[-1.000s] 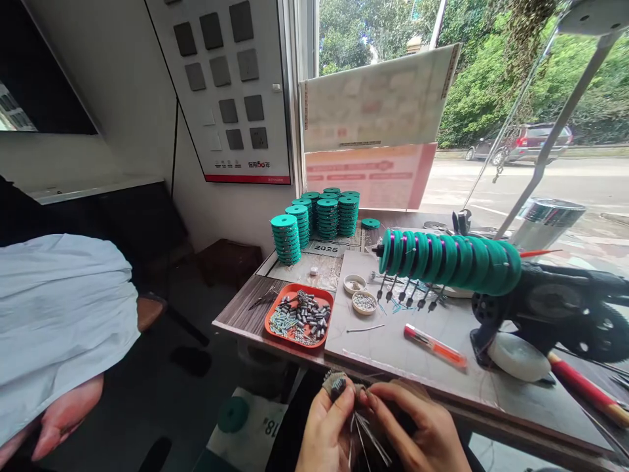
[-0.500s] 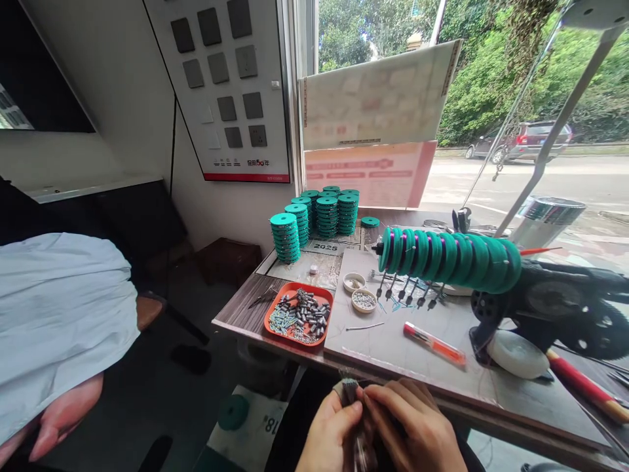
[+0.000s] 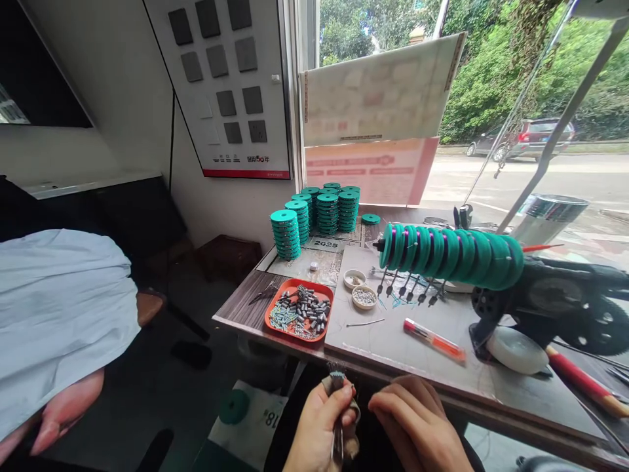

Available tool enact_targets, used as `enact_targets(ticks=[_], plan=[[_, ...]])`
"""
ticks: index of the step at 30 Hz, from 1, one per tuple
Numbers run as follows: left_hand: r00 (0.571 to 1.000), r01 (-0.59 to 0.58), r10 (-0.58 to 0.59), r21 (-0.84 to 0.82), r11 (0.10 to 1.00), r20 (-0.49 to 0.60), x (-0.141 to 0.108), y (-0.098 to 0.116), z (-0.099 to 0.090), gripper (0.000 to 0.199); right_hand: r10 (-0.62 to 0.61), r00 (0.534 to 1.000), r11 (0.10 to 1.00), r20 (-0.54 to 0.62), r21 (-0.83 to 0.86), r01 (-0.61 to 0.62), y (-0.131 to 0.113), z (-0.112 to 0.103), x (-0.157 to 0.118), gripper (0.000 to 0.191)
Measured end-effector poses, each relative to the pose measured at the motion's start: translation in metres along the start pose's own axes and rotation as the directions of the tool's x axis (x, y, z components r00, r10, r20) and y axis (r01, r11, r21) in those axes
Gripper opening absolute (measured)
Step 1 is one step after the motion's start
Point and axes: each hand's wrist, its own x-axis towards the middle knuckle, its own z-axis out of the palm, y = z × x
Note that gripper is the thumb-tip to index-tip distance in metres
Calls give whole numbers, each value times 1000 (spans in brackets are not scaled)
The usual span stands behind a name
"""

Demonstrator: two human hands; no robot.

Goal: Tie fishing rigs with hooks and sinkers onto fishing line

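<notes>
In front of the table edge, my left hand [image 3: 322,423] is closed around a bundle of thin metal strands [image 3: 337,376], whose bristly tips stick up past the thumb. Something beige, like tape or cloth, wraps a finger beside it. Just to the right is my right hand [image 3: 417,419], apart from the left, with thumb and fingers pinched together; whether they hold a fine thread or anything else is too small to see. Nearest to both hands on the table lies an orange tray [image 3: 322,335] of grey cylindrical weights, small green pieces and tiny metal parts.
Stacks of green spools [image 3: 285,236] stand at the back. More green discs [image 3: 452,257] sit on a black machine [image 3: 550,295] at right. Small bowls of beads [image 3: 364,297], an orange-handled cutter [image 3: 435,339] and a red-handled tool [image 3: 584,380] lie around. A person in white [image 3: 63,295] is at left.
My right hand has come away from the left hand and the bundle, leaving a gap. My left hand has shifted slightly left, still gripping the bundle.
</notes>
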Motion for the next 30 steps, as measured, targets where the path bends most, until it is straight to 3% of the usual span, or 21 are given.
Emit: enact_targets(ticks=[7,16,20,24,30], plan=[[1000,23,-23,-26,999,11,1,-1,0,44,-34,997,999,72,-37,37,-1,4,0,17],[1000,30,-30,-3,1000,-9,-2,1,0,44,-46,995,997,83,-54,51,1,6,-2,14],[1000,12,-12,8,1000,0,-3,2,0,41,23,1000,996,5,-83,-22,1,4,-4,12],[999,-42,42,-3,999,-4,2,-5,-4,42,16,997,991,-77,-135,-27,3,5,-5,9],[979,-165,164,2,986,-118,13,-16,-15,35,-4,997,990,-80,-143,-8,3,3,-2,9]])
